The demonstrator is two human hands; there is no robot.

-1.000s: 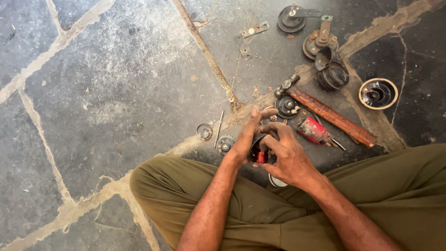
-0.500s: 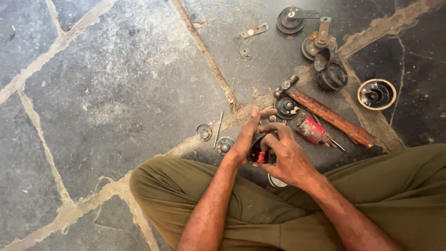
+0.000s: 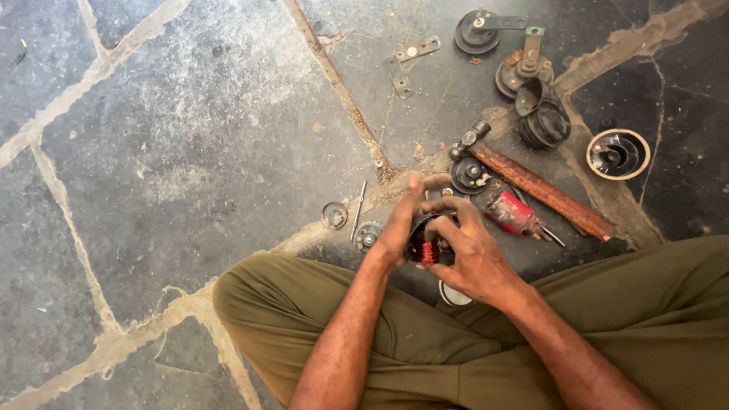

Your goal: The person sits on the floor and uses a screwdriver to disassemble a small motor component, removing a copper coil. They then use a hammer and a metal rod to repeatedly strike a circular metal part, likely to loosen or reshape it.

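Note:
I sit cross-legged on a stone floor in olive trousers. Both hands meet just above my knees around a small round black part with a red copper coil in its middle. My left hand cups its left side with the fingers stretched up. From the right, my right hand wraps over the same part, fingertips pressed on its top edge. Most of the part is hidden between the palms.
Beyond my hands lie a hammer with a rusty wooden handle, a red-handled tool, a black disc, dark horn-like housings, a ringed round part, small washers and metal brackets.
Both hands stay on the coil part; the fingers have shifted slightly on it. Nothing on the floor has moved.

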